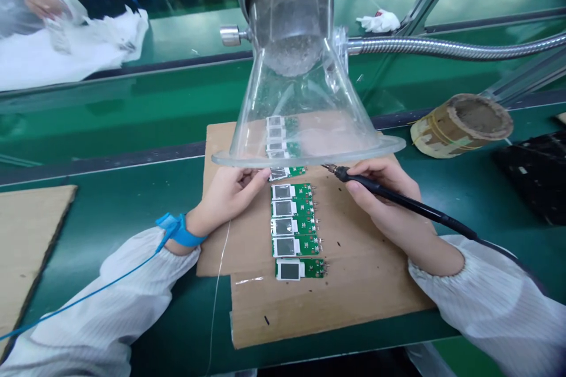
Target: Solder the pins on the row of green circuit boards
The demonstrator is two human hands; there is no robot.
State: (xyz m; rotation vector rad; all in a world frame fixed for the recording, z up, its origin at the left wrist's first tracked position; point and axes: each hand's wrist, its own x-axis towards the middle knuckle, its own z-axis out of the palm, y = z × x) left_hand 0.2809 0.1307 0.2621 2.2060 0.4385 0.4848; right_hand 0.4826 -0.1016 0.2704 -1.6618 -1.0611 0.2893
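Note:
A column of several small green circuit boards (294, 224) with grey screens lies on a brown cardboard sheet (354, 288). My right hand (389, 200) is closed round a black soldering iron (398, 197), its tip pointing left near the top boards, under the hood's rim. My left hand (230, 191), fingers pinched together, rests at the left edge of the uppermost visible board (285, 173). A thin solder wire (219, 283) runs down from it. A blue wrist strap (179, 230) circles my left wrist.
A clear funnel-shaped fume hood (305, 106) hangs over the far boards, hiding part of them. A tape roll (460, 123) sits right, a black tray (535, 177) beyond it. Another cardboard piece (26, 247) lies left. Another person's white sleeve (48, 29) shows far left.

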